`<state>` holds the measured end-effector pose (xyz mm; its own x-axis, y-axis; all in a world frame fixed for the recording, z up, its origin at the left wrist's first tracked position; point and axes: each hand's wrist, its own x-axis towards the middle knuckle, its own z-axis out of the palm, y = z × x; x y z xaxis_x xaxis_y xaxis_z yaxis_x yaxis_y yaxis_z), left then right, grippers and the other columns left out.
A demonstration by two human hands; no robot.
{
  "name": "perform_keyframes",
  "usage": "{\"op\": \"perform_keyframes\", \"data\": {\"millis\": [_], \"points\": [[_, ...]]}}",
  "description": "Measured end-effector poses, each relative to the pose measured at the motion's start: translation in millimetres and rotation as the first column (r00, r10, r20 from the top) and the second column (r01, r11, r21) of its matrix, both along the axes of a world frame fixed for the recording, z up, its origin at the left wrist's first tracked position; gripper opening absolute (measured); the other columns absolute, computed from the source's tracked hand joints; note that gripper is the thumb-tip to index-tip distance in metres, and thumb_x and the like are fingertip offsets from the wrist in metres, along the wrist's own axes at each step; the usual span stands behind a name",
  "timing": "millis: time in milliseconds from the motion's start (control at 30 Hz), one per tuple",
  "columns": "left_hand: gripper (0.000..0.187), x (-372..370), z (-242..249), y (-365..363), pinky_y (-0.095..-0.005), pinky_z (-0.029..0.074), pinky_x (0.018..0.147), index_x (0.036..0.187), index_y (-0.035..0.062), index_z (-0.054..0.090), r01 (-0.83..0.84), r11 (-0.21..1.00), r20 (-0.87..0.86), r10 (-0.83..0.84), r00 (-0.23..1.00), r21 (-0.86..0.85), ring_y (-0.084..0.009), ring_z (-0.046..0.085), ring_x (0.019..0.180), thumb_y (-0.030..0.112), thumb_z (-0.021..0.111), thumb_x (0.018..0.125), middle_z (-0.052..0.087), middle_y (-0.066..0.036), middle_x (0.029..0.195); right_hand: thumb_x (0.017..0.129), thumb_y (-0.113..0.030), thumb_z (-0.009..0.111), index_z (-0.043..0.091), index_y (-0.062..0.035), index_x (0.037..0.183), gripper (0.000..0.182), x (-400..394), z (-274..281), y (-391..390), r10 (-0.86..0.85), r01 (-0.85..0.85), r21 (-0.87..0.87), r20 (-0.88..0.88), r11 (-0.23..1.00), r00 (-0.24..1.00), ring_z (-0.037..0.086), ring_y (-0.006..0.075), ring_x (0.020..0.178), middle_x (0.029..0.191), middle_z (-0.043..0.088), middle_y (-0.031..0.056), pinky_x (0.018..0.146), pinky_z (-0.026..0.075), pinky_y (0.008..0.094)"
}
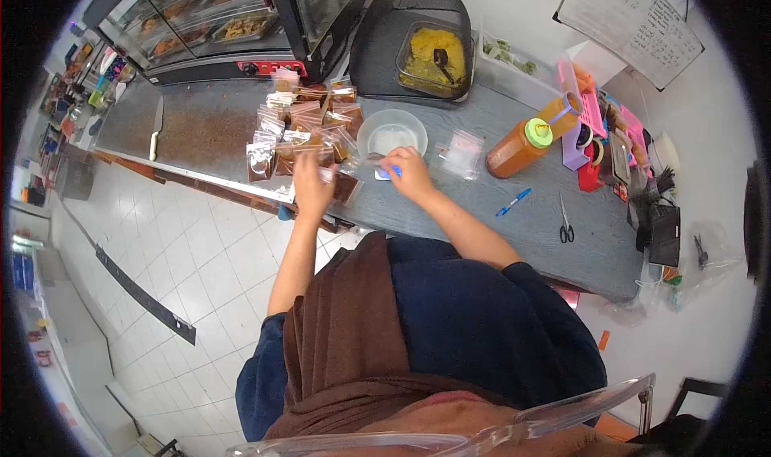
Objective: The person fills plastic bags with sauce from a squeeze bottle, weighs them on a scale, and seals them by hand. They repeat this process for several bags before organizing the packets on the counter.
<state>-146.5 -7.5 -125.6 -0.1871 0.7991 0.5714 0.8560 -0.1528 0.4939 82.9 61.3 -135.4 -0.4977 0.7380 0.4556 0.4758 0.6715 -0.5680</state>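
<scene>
My left hand is over the near edge of a pile of small clear plastic sachets filled with brown sauce. Its fingers are smeared by motion. Just right of it lies another brown sachet. My right hand is closed, thumb and fingers drawn together at the front of a round translucent bowl. A greyish bit shows at its fingertips, and I cannot tell what it is. Below these fingers is a small device with a blue display, partly covered by the hand.
Flat clear bags, a sauce bottle with a green cap, a blue pen and scissors lie to the right. A knife lies left. Behind stand a glass food warmer and a black pan holding a yellow-food dish.
</scene>
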Motion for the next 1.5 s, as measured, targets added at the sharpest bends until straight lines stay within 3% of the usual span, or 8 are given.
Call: {"op": "perform_keyframes", "data": {"millis": [100, 300, 600, 767, 967, 1200, 1467, 1500], "points": [[0.053, 31, 11, 2, -0.0434, 0.042, 0.092, 0.118, 0.0006, 0.055, 0.201, 0.979, 0.167, -0.191, 0.967, -0.046, -0.0372, 0.053, 0.108, 0.023, 0.075, 0.074, 0.058, -0.02, 0.114, 0.079, -0.021, 0.069, 0.071, -0.0102, 0.089, 0.014, 3, 15, 1, 0.012, -0.039, -0.163, -0.159, 0.986, 0.987, 0.06, 0.026, 0.086, 0.09, 0.066, 0.0056, 0.077, 0.046, 0.0354], [0.023, 55, 50, 2, -0.0286, 0.048, 0.076, 0.096, 0.0011, 0.068, 0.549, 0.814, 0.58, -0.359, 0.731, -0.189, -0.0174, 0.063, 0.081, 0.019, 0.072, 0.081, 0.068, -0.008, 0.082, 0.086, -0.017, 0.066, 0.067, -0.0022, 0.098, 0.019, 18, 53, -21, -0.013, -0.276, -0.504, -0.496, 0.818, 0.868, 0.062, 0.0131, 0.087, 0.09, 0.068, 0.0045, 0.075, 0.049, 0.0272], [0.014, 80, 66, -15, -0.024, 0.046, 0.067, 0.092, 0.0005, 0.066, 0.511, 0.859, 0.745, -0.313, 0.589, -0.043, -0.0098, 0.06, 0.07, 0.014, 0.063, 0.09, 0.067, -0.005, 0.075, 0.091, -0.014, 0.059, 0.066, -0.0005, 0.102, 0.018, 31, 61, -38, -0.064, -0.364, -0.589, -0.579, 0.721, 0.813, 0.061, 0.0089, 0.079, 0.085, 0.068, 0.0044, 0.073, 0.049, 0.025], [0.012, 78, 79, -23, -0.0241, 0.046, 0.065, 0.091, 0.0001, 0.064, 0.534, 0.845, 0.639, -0.401, 0.657, -0.018, -0.0114, 0.061, 0.068, 0.012, 0.061, 0.09, 0.065, -0.006, 0.073, 0.095, -0.015, 0.055, 0.067, 0.0, 0.1, 0.021, 39, 83, -43, -0.051, -0.396, -0.657, -0.551, 0.641, 0.833, 0.06, 0.0093, 0.074, 0.085, 0.068, 0.0048, 0.069, 0.049, 0.025], [0.008, 72, 91, -30, -0.0306, 0.045, 0.06, 0.087, 0.0002, 0.065, 0.514, 0.858, 0.406, -0.466, 0.786, -0.012, -0.0221, 0.06, 0.067, 0.007, 0.062, 0.086, 0.062, -0.011, 0.071, 0.086, -0.018, 0.064, 0.069, -0.0026, 0.094, 0.018, 23, 90, -45, 0.12, -0.241, -0.254, -0.414, 0.937, 0.902, 0.062, 0.0172, 0.072, 0.079, 0.066, 0.0077, 0.064, 0.048, 0.0289], [0.006, 51, 103, -47, -0.0334, 0.045, 0.061, 0.087, 0.0017, 0.066, 0.482, 0.872, 0.201, -0.459, 0.866, -0.085, -0.0254, 0.06, 0.068, 0.006, 0.064, 0.084, 0.06, -0.011, 0.072, 0.078, -0.024, 0.071, 0.062, 0.0, 0.07, 0.027, 2, 107, -50, 0.168, -0.233, -0.271, -0.24, 0.934, 0.956, 0.054, 0.0232, 0.058, 0.066, 0.058, 0.0123, 0.054, 0.042, 0.0336], [0.017, -7, 67, -25, -0.0387, 0.048, 0.071, 0.088, 0.0005, 0.065, 0.442, 0.851, 0.389, -0.319, 0.864, -0.285, -0.0342, 0.061, 0.08, 0.016, 0.065, 0.082, 0.062, -0.017, 0.078, 0.082, -0.044, 0.066, 0.052, 0.0003, 0.05, 0.057, -18, 84, -42, 0.014, 0.03, -0.455, 0.092, 0.89, 0.996, 0.043, 0.0275, 0.042, 0.046, 0.044, 0.0165, 0.045, 0.034, 0.0388], [0.02, -19, 49, -13, -0.0384, 0.047, 0.073, 0.093, 0.0005, 0.063, 0.286, 0.917, 0.248, -0.219, 0.944, -0.279, -0.0345, 0.06, 0.083, 0.018, 0.065, 0.082, 0.061, -0.018, 0.083, 0.084, -0.045, 0.064, 0.053, 0.0005, 0.052, 0.056, -16, 82, -42, 0.0, 0.041, -0.462, 0.088, 0.886, 0.996, 0.045, 0.0277, 0.043, 0.047, 0.046, 0.0163, 0.046, 0.035, 0.0387]]}}
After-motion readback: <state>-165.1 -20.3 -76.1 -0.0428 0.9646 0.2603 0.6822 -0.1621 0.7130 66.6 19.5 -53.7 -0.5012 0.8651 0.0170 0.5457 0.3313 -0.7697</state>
